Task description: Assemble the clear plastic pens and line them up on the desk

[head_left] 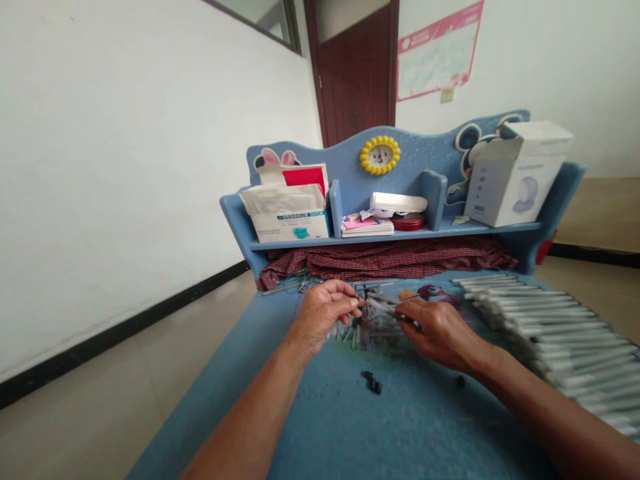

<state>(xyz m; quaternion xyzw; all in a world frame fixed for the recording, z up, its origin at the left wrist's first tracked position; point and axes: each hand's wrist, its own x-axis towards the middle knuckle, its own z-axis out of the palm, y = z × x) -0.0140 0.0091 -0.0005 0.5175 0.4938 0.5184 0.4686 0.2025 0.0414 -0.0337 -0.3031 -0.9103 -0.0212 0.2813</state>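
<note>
My left hand (330, 310) is closed in a pinch on a small dark piece (356, 297), mostly hidden by the fingertips. Just to its right, my right hand (430, 327) is closed around a slender pen-like stick (383, 307), pale toward the tip and darker at the fingers. The tip points at the left fingertips; whether the two pieces touch, I cannot tell. Under and between the hands lie loose thin rods (355, 337), several of them grey-green. Nearer to me on the blue desk (320, 427) are several small black pieces (373, 383).
A large row of pale pen-like tubes (560, 333) covers the desk's right side. Behind the hands lies a red plaid cloth (380, 259) below a shelf (435, 233) holding a mask box (293, 223), papers, a red tin (409, 221) and a white carton (515, 177).
</note>
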